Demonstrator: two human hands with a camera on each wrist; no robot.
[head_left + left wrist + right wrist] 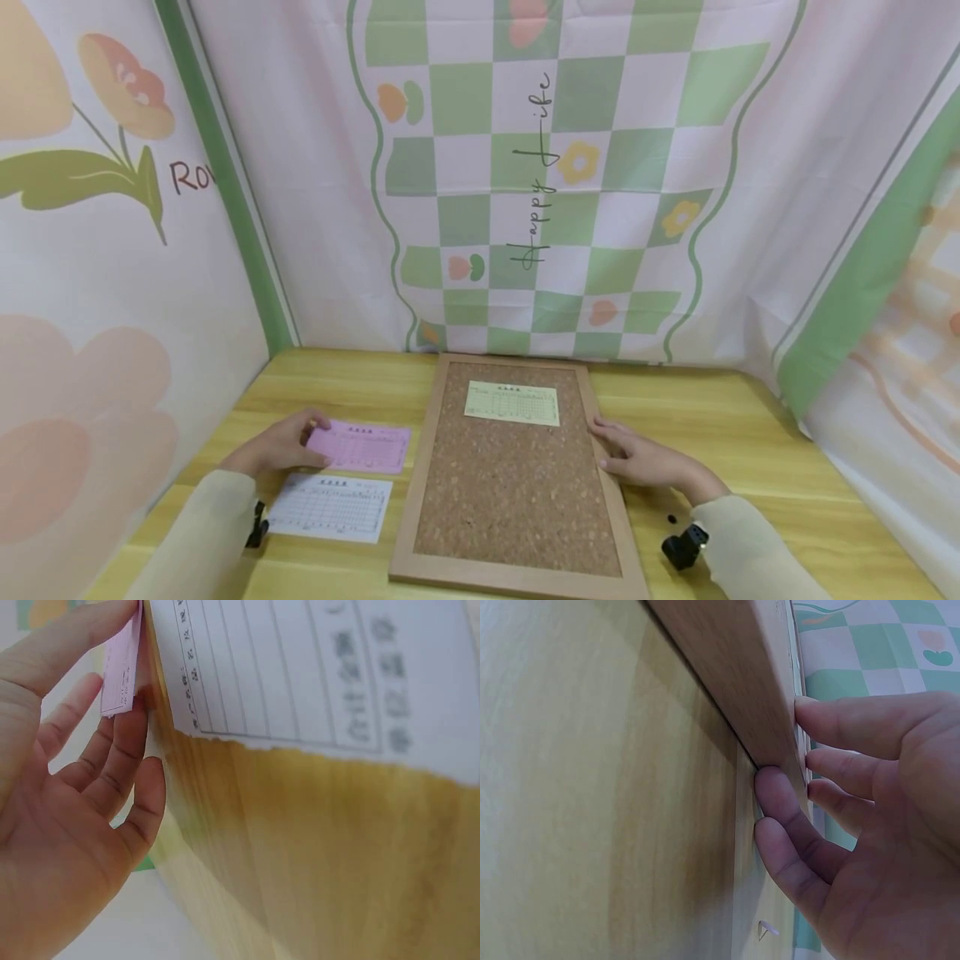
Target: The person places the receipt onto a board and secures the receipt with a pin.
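1. Pink slip (363, 447), printed with a dark heading and a ruled grid, is over the worktop (712, 421) to the left of the corkboard (517, 492), its right edge near the frame. Whether it lies wholly flat cannot be told.
2. Left hand (279, 443) pinches the slip's left end, with the thumb at the near corner and a finger at the far one; in the left wrist view the other fingers are bent beneath and behind the paper.
3. White slip (330, 507), also printed with a grid, lies on the worktop just on the near side of the pink one. The left wrist view shows a ragged edge along it.
4. Right hand (648, 460) rests against the right side of the board's wooden frame, fingers spread and gently bent, some tips on the upper edge and others against the side.
5. Yellow slip (512, 402) lies on the cork, toward the far end of the board.
6. Small pale pin-like object (768, 928) sits on the worktop beside the right hand.
7. Curtain (525, 167) with green and white checks hangs behind the worktop, lettered "Happy Life".
8. Light sleeves (198, 533) cover both forearms.
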